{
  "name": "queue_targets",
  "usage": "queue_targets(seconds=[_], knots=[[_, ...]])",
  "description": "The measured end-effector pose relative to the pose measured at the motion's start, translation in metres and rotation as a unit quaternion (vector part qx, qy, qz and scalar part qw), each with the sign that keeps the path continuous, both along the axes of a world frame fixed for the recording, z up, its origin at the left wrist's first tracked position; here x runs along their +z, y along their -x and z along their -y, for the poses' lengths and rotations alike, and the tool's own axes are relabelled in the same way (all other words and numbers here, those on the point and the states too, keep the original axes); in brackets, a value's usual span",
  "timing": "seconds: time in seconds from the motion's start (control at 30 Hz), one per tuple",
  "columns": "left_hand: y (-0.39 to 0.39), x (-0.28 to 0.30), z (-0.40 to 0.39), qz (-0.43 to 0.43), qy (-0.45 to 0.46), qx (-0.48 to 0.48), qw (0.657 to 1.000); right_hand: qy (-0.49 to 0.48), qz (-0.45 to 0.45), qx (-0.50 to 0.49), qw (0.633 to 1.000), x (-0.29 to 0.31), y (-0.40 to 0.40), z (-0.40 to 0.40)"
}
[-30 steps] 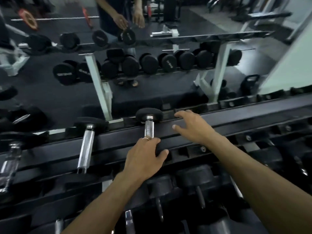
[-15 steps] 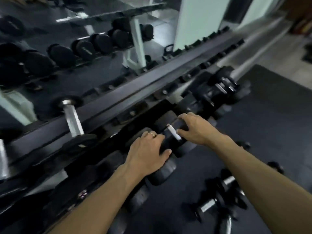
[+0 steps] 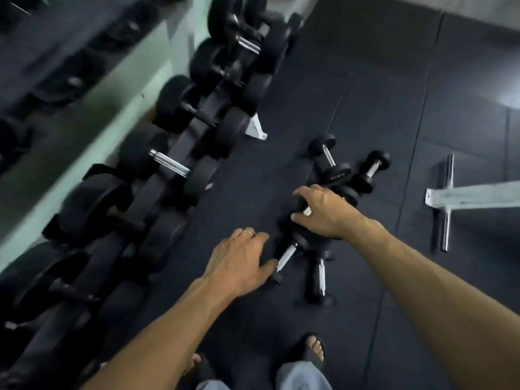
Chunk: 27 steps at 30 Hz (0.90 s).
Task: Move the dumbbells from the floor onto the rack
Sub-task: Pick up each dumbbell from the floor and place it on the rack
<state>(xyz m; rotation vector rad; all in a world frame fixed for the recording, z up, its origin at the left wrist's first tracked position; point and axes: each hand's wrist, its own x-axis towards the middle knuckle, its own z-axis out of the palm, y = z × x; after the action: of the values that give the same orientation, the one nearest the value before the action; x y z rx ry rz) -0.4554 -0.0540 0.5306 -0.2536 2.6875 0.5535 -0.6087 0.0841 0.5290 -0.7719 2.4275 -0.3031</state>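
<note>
Rubber floor (image 3: pixel 380 80) beside rack (image 3: pixel 180 175); right grip (image 3: pixel 326 213) curled over dumbbell (image 3: pixel 302 212); left grip (image 3: pixel 239 260) open.

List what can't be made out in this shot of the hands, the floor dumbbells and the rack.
- Head view: right hand covers the dumbbell under it; whether it grips is unclear.
- Left hand hides the near end of a chrome handle; contact is uncertain.
- The number of floor dumbbells is unclear; they overlap.
- Rack: motion blur hides the markings; the left edge cuts it off.
</note>
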Motion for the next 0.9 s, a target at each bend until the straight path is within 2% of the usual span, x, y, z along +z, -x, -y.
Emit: queue_targets(seconds=[0.3, 0.63, 0.8, 0.9], knots=[[0.050, -0.136, -0.059, 0.104, -0.026, -0.049, 0.993, -0.034, 0.092, -0.086, 0.991, -0.154, 0.034, -0.095], [0.113, -0.344, -0.046, 0.177, -0.047, -0.096, 0.978, -0.037, 0.147, -0.193, 0.969, -0.350, 0.059, -0.099], [0.122, -0.454, -0.044, 0.202, -0.009, -0.147, 0.968, -0.034, 0.137, -0.190, 0.972, -0.452, 0.076, -0.092], [0.121, -0.510, -0.047, 0.216, -0.005, -0.126, 0.968, -0.001, 0.140, -0.198, 0.970, -0.502, 0.081, -0.088]])
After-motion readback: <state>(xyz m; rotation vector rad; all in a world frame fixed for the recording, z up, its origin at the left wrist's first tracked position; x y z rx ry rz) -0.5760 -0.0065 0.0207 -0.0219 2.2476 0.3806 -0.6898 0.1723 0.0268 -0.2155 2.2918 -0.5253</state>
